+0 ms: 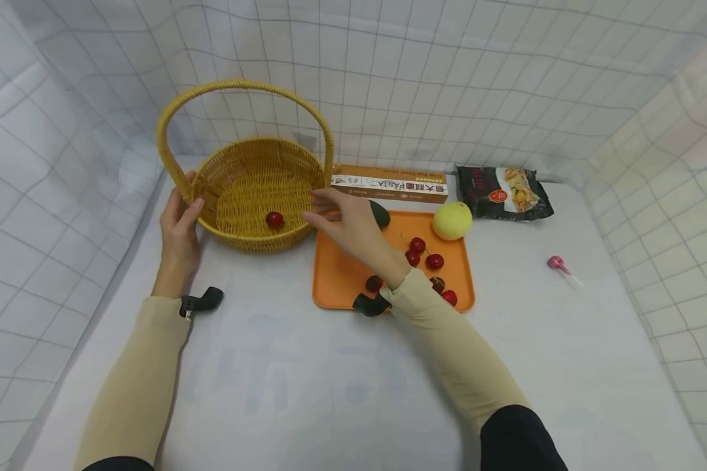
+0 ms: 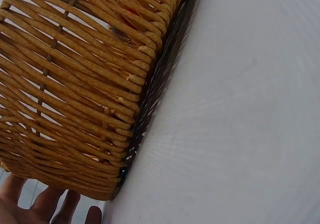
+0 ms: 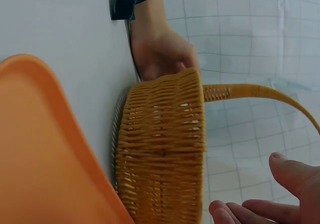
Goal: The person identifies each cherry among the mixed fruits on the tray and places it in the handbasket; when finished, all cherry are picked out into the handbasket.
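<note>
A yellow woven basket (image 1: 259, 243) with a tall arched handle stands at the back left, with one dark red cherry (image 1: 274, 220) inside. My left hand (image 1: 179, 229) holds the basket's left side, thumb by the rim near the handle's foot. In the left wrist view, the fingers (image 2: 47, 201) show at the basket's wall. My right hand (image 1: 353, 226) hovers at the basket's right rim, fingers and thumb apart with nothing between them. Below its wrist lies an orange tray (image 1: 338, 281) holding several cherries (image 1: 434, 261), dark round pieces (image 1: 374, 283) and a dark green fruit (image 1: 380, 214), partly hidden by the hand.
A yellow-green round fruit (image 1: 452, 221) sits at the tray's back right corner. Behind the tray lies a brown and white pasta box (image 1: 389, 184), beside a black food packet (image 1: 504, 193). Farther right is a pink lollipop (image 1: 557, 263). A grid-patterned white curtain (image 1: 400, 85) rises behind the table.
</note>
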Motion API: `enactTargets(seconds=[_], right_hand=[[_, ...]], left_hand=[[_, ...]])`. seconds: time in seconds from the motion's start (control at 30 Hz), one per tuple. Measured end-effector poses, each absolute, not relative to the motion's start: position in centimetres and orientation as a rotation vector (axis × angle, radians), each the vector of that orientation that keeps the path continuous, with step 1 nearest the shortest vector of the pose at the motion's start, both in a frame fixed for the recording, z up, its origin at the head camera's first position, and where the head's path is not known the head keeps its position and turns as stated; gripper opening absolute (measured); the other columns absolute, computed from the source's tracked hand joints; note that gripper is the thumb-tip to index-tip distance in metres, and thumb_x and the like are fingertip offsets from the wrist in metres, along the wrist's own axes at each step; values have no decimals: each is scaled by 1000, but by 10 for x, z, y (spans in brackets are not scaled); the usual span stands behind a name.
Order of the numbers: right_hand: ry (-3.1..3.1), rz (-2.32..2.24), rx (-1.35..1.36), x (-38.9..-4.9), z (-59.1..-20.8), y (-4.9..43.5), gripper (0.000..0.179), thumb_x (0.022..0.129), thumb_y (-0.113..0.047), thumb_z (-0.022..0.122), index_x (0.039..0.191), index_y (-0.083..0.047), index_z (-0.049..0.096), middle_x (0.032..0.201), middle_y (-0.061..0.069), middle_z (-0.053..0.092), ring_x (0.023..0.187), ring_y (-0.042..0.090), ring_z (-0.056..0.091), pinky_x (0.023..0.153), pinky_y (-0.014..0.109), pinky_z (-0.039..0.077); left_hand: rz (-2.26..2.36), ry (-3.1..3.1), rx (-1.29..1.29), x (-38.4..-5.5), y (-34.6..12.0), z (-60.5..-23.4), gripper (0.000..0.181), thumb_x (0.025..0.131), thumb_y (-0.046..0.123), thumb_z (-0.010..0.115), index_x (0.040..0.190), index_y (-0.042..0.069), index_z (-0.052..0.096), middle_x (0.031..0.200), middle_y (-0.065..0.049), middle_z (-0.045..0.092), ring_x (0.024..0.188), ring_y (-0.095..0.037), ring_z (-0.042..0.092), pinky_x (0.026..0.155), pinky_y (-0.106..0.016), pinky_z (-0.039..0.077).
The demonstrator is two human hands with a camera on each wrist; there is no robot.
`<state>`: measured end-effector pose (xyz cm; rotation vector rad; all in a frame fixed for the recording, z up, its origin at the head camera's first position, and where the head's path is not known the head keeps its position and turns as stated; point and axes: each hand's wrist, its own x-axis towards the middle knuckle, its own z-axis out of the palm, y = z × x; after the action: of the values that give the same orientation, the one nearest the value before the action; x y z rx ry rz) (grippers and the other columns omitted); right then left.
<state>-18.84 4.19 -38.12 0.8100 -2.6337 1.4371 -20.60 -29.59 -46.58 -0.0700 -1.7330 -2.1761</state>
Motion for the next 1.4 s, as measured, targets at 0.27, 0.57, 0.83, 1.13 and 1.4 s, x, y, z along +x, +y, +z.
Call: enactTargets(seconds=[0.27,0.57,0.83,1.13,1.4], right_hand=[[-2611,1480,827,-170,-380,87,38,102,-22,72,136,-7,68,126,13,73,109,21,74,94,35,59],[-2573,1411,711,-160,-387,145,32,98,-12,76,127,1,72,121,20,75,107,27,74,95,50,59],[-2625,1387,656,-163,-404,162,30,99,-12,75,126,0,73,118,18,77,107,28,75,90,48,61],[-2775,1289,735,-163,-432,140,34,100,-16,74,131,-5,71,129,13,73,118,29,71,99,44,57],[-2802,1197,848,-157,-437,130,37,101,-16,72,138,-12,70,137,7,71,125,25,65,106,44,52]], left_hand=[[-2178,-1710,-79,-209,-294,-466,57,100,16,62,156,12,52,158,-16,50,145,-30,43,114,-24,34],[-2166,-1738,-73,-209,-293,-465,57,100,19,62,156,15,52,159,-14,49,145,-28,43,116,-24,32],[-2158,-1748,-72,-208,-296,-465,58,100,20,62,156,14,51,160,-11,49,146,-28,42,115,-23,32],[-2164,-1715,-68,-209,-296,-466,57,99,19,64,155,14,53,159,-10,50,144,-26,43,114,-24,33],[-2155,-1741,-75,-208,-294,-466,57,100,19,63,155,14,53,156,-10,52,143,-27,44,114,-24,31]])
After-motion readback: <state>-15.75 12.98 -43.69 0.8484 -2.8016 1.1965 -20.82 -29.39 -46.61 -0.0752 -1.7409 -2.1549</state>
